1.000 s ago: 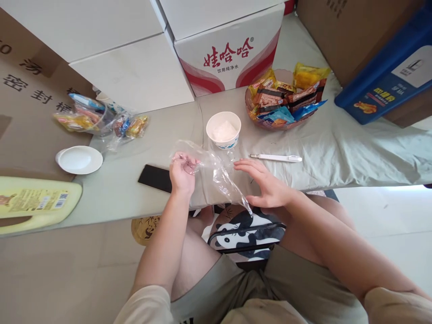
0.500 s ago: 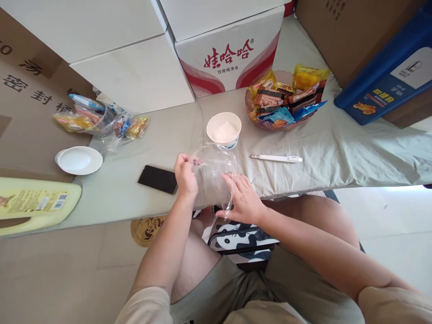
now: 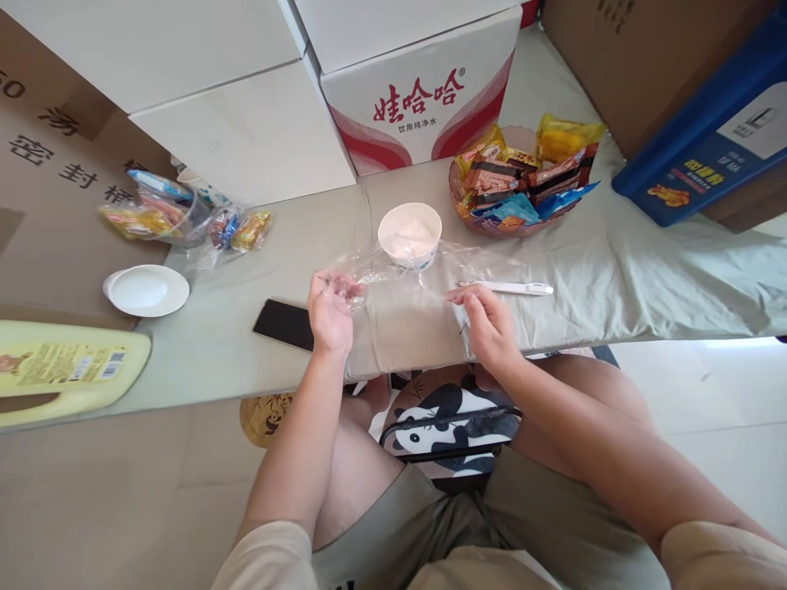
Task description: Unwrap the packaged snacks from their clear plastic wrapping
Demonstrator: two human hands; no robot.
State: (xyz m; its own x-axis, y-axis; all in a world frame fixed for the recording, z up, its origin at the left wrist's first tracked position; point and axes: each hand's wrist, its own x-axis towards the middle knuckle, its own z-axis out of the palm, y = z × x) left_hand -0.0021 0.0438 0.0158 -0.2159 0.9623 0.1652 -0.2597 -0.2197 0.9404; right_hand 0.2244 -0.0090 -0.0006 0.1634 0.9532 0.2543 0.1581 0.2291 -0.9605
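A thin sheet of clear plastic film (image 3: 399,283) is stretched between my two hands, just in front of a white paper bowl (image 3: 411,259). Pale white contents show inside the bowl. My left hand (image 3: 333,315) has its fingers curled on the crumpled left part of the film, near a black phone (image 3: 284,324). With thumb and fingertips together, my right hand (image 3: 485,322) pinches the film's right edge. Just behind that hand lies a white pen-shaped cutter (image 3: 522,288). The film is see-through, so its full outline is hard to make out.
A bowl of wrapped snacks (image 3: 522,225) stands at the back right, beside a blue jug (image 3: 689,164). To the left are a white dish (image 3: 151,290), bagged snacks (image 3: 166,215) and a yellow bottle (image 3: 74,369). White cartons (image 3: 424,115) line the back.
My right hand has moved right and up, going from spread fingers to a pinch. My left hand has shifted slightly left. The film is now drawn out wider between them.
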